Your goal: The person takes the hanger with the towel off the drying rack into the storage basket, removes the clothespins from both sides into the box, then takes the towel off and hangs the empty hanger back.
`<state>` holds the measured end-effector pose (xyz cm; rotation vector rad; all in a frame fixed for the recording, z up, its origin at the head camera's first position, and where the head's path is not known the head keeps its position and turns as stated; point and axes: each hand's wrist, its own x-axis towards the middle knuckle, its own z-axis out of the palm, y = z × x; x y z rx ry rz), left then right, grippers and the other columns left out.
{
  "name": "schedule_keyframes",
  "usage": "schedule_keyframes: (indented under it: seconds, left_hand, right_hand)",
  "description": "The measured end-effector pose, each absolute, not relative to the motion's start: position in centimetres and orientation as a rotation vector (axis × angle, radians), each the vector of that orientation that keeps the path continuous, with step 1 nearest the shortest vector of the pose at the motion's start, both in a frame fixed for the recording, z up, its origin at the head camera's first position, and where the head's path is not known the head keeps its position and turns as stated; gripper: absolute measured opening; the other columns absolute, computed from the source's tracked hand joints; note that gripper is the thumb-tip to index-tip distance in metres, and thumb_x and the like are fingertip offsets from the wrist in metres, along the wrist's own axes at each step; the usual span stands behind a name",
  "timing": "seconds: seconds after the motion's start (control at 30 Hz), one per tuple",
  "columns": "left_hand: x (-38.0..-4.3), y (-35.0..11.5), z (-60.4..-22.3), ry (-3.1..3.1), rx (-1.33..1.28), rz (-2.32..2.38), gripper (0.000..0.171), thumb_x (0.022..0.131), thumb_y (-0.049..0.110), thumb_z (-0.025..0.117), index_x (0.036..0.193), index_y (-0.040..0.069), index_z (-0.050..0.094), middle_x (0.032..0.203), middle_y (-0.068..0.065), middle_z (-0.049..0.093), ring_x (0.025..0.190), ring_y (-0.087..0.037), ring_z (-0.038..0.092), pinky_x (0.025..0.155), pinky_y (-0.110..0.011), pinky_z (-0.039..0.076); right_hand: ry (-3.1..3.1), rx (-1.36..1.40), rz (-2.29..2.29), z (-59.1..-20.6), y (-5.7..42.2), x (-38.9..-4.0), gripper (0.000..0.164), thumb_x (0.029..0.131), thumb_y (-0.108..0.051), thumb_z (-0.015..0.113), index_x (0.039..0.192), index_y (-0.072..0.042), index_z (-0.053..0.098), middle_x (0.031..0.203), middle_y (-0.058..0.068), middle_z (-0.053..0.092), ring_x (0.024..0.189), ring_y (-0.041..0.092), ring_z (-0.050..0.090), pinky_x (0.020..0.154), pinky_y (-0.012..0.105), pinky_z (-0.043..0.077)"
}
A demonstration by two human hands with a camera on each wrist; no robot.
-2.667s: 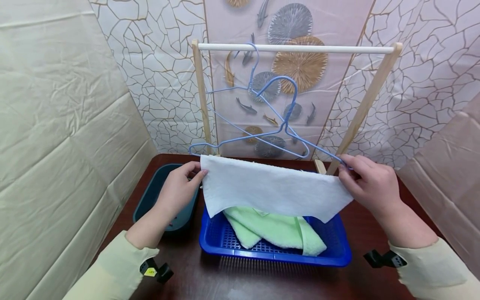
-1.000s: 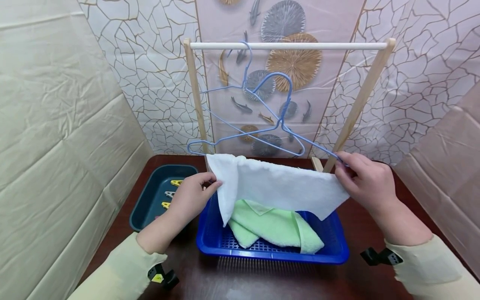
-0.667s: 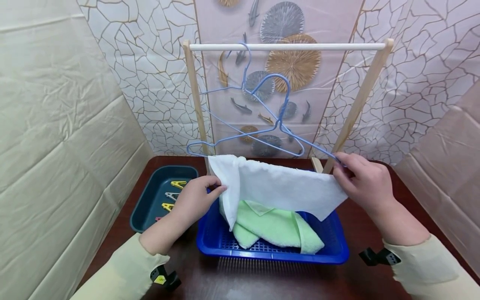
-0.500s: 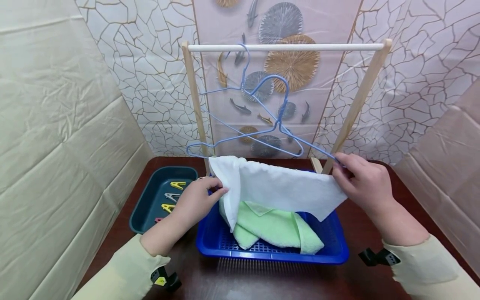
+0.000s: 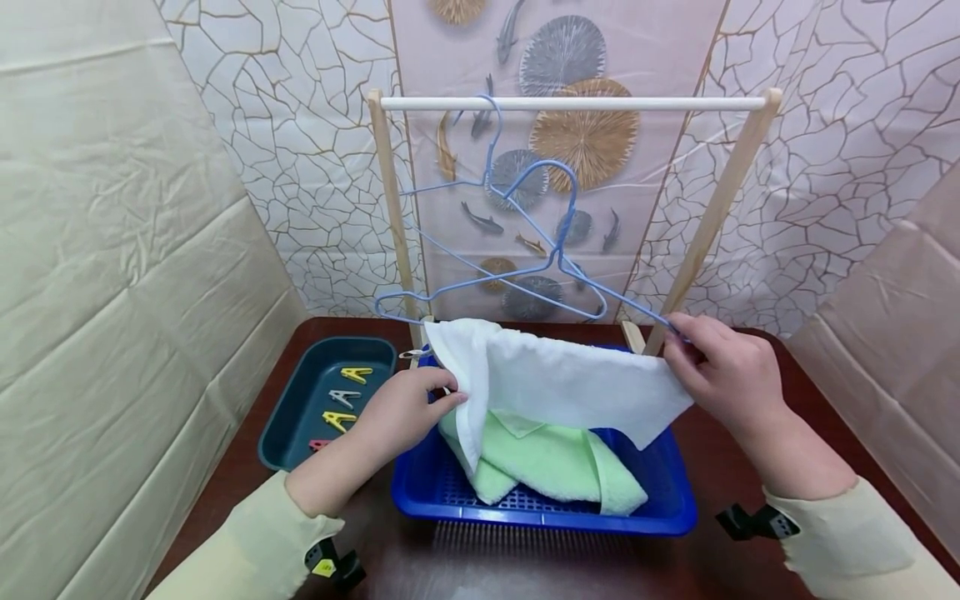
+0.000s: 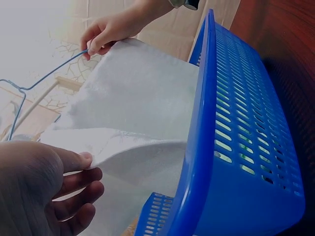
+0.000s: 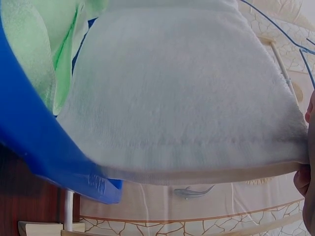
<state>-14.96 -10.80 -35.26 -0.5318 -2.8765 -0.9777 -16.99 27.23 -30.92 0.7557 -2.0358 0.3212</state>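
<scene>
A white towel (image 5: 570,379) hangs from the lower part of a blue wire hanger (image 5: 555,250), whose bottom bar is hidden by the cloth. My left hand (image 5: 405,408) pinches the towel's front layer near its left side, which is folded inward; the left wrist view shows thumb and index finger on the edge, other fingers loosely bent. At the hanger's right corner, my right hand (image 5: 731,367) grips the wire and touches the towel's upper corner. Beneath, a light green towel (image 5: 555,467) lies in a blue perforated basket (image 5: 543,518).
A dark teal tray (image 5: 288,400) at the left holds several clothespins (image 5: 356,375). Behind stands a wooden rack (image 5: 570,103) with a second blue hanger (image 5: 491,158) on its bar. A small whitish clip-like thing (image 5: 413,354) shows beside the white towel's left end.
My left hand has moved from the towel's upper left corner down and to the right, folding that side inward and uncovering the clothespins. The right hand keeps its hold, shifting slightly left.
</scene>
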Motion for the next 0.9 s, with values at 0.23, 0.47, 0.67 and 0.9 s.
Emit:
schedule_keyframes:
  seconds: [0.23, 0.47, 0.67, 0.9]
  left_hand:
    - [-15.01, -10.83, -35.49, -2.891, -0.553, -0.942, 0.007, 0.093, 0.033, 0.07, 0.088, 0.028, 0.07, 0.08, 0.014, 0.063, 0.073, -0.011, 0.055, 0.063, -0.029, 0.048]
    - [-14.96, -10.9, -35.55, -2.895, -0.587, -0.915, 0.008, 0.093, 0.032, 0.07, 0.087, 0.028, 0.069, 0.079, 0.015, 0.062, 0.072, -0.01, 0.054, 0.064, -0.029, 0.048]
    - [-14.99, -10.91, -35.59, -2.9, -0.616, -0.903, 0.008, 0.094, 0.033, 0.069, 0.088, 0.028, 0.069, 0.081, 0.016, 0.062, 0.073, -0.008, 0.055, 0.064, -0.028, 0.048]
    - [-14.83, -10.87, -35.84, -2.913, -0.631, -0.904, 0.01, 0.094, 0.032, 0.069, 0.085, 0.028, 0.067, 0.077, 0.014, 0.061, 0.069, -0.008, 0.054, 0.061, -0.028, 0.046]
  right_hand:
    - [-2.02, 0.765, 0.333, -30.96, 27.11, -17.16, 0.041, 0.096, -0.031, 0.043, 0.096, -0.002, 0.071, 0.066, 0.004, 0.058, 0.048, 0.009, 0.042, 0.039, 0.026, 0.038]
    - [-2.024, 0.765, 0.342, -31.11, 27.04, -17.31, 0.039, 0.095, -0.031, 0.043, 0.097, -0.003, 0.071, 0.066, 0.004, 0.058, 0.048, 0.01, 0.041, 0.039, 0.026, 0.037]
    - [-2.016, 0.761, 0.342, -31.04, 26.87, -17.41, 0.037, 0.094, -0.029, 0.044, 0.096, -0.002, 0.071, 0.067, 0.004, 0.058, 0.047, 0.01, 0.041, 0.038, 0.026, 0.036]
    - [-2.036, 0.763, 0.315, -31.28, 26.85, -17.35, 0.04, 0.097, -0.031, 0.043, 0.097, -0.002, 0.071, 0.068, 0.007, 0.061, 0.048, 0.011, 0.044, 0.039, 0.027, 0.037]
